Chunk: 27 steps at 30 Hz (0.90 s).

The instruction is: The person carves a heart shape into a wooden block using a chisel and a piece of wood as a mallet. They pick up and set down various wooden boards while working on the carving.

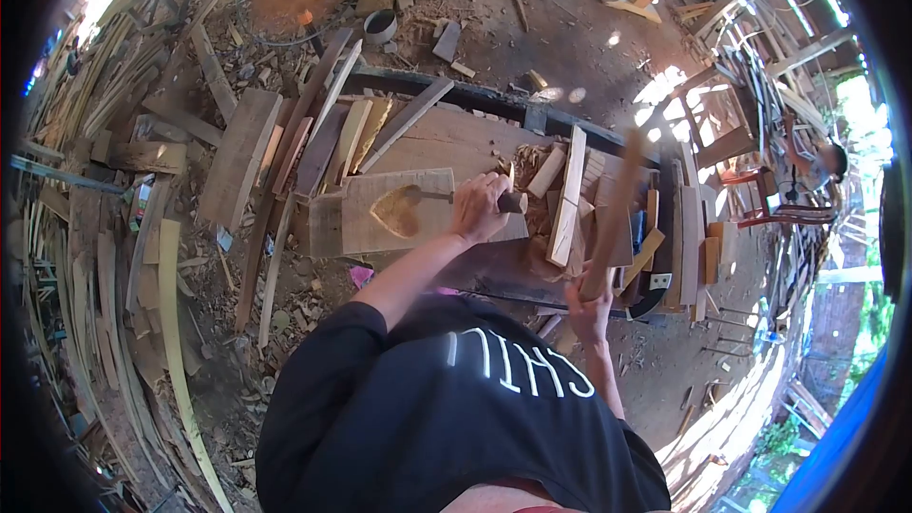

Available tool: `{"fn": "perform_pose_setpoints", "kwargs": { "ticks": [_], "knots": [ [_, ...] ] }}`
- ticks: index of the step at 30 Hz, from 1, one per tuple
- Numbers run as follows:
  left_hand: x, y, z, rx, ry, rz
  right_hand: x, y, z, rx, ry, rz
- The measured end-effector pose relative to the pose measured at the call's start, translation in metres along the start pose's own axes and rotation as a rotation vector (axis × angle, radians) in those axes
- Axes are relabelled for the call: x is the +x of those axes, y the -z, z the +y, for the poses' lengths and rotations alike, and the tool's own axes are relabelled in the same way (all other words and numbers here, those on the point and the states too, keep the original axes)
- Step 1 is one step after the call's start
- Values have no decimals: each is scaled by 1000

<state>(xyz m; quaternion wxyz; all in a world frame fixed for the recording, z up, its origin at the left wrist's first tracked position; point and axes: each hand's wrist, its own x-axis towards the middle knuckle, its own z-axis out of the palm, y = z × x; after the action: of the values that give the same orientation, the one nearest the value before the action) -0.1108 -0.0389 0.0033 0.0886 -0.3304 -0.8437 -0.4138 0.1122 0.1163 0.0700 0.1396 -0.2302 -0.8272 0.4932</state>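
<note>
My left hand [477, 207] is wrapped round the handle of a chisel [516, 202], whose thick butt end sticks out on the right. The chisel's shaft points left to a rounded, heart-like hollow carved in a pale wooden board [365, 226]. The board lies flat on the workbench [465, 138]. My right hand [589, 304] grips the lower end of a long wooden stick [613, 228]. Its upper end is raised to the right of the chisel and smeared by motion. Beside the stick, a pale wood strip [569, 199] lies across several offcuts and shavings.
Several loose planks [242, 157] lean at the bench's left end. A dark beam [532, 114] runs along its far side. Beyond stands a small pot [380, 27] on the littered ground. At the right, another person [807, 166] is near a red chair [755, 195].
</note>
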Motion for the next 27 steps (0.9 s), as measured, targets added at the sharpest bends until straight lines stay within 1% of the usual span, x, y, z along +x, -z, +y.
{"fn": "perform_pose_setpoints", "kwargs": {
  "ticks": [1, 2, 4, 5, 8, 9, 11, 12, 13, 14, 15, 16, 18, 19, 20, 21, 22, 23, 24, 25, 26, 27],
  "knots": [
    [2, -1, -2, -24, 18, 21, 0, -5, -8, 62, -16, 95],
    [4, -2, -3, -48, 31, 47, 1, -9, -1, 63, -14, 98],
    [7, 8, 1, -40, 57, 51, 5, -17, 13, -61, -20, -143],
    [7, 13, 0, -48, 60, 35, 4, -15, 18, -60, -18, -139],
    [8, 23, -1, -71, 103, -8, 11, -5, 14, -185, -19, -237],
    [8, 24, -1, -55, 106, 19, 11, -4, -5, -130, -37, -161],
    [8, 25, 1, -17, 106, 60, 12, 0, -4, -84, -71, -113],
    [8, 26, -1, -17, 102, 63, 14, 3, -10, -79, -68, -94],
    [6, 26, -3, -5, 90, 20, 15, 5, -13, -79, -64, -93],
    [3, 26, -4, 9, 82, -22, 16, 7, -15, -105, 44, -9],
    [3, 26, -3, 12, 86, -16, 18, 9, -15, -131, 153, 73],
    [2, 25, 0, 9, 72, 20, 19, 11, -12, -131, 155, 65],
    [1, 23, 3, 4, 64, 52, 18, 14, -2, 8, -70, 209],
    [2, 21, 4, -2, 70, 67, 18, 8, -2, -1, 24, 247],
    [3, 21, 5, -8, 74, 84, 17, -2, 5, -5, 23, 246],
    [4, 21, 5, -10, 77, 85, 15, -15, 17, -43, -83, 59],
    [4, 24, 4, -21, 123, 77, 12, -27, 18, -79, -189, -127],
    [5, 26, 3, -31, 169, 69, 9, -36, 17, -190, -97, -171],
    [8, 28, 3, -28, 169, 76, 9, -45, 13, -301, 1, -217],
    [10, 31, 1, -24, 170, 85, 13, -43, -6, -232, -21, -197],
    [8, 33, 0, -21, 173, 85, 17, -43, -13, -182, 47, -108],
    [7, 33, -1, -19, 182, 81, 20, -41, -24, -50, 14, -53]
  ]
}}
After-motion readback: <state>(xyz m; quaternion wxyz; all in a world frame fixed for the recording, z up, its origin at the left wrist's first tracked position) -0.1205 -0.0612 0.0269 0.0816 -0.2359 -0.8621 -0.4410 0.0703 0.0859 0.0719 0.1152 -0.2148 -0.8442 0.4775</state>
